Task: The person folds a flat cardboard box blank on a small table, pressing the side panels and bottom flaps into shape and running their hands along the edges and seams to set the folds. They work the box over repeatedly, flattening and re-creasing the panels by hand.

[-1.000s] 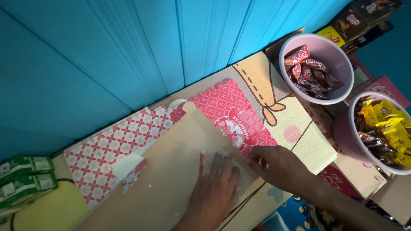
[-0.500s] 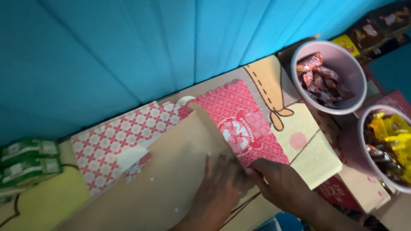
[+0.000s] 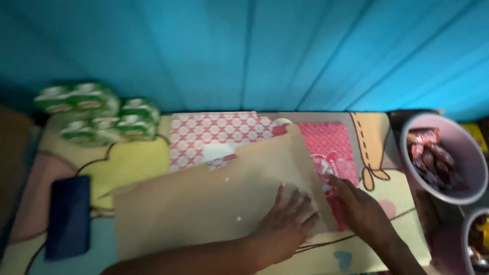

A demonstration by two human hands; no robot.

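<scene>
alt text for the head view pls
Two hands press on a brown paper sheet: left hand flat on it, right hand at its edge, over red patterned sheets. Green packs sit left, a bowl of wrapped sweets right.

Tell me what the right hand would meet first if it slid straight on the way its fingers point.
The right hand points up-left over the red patterned sheet. Going on, it would probably first meet the brown paper's folded edge, though depth is unclear.
</scene>
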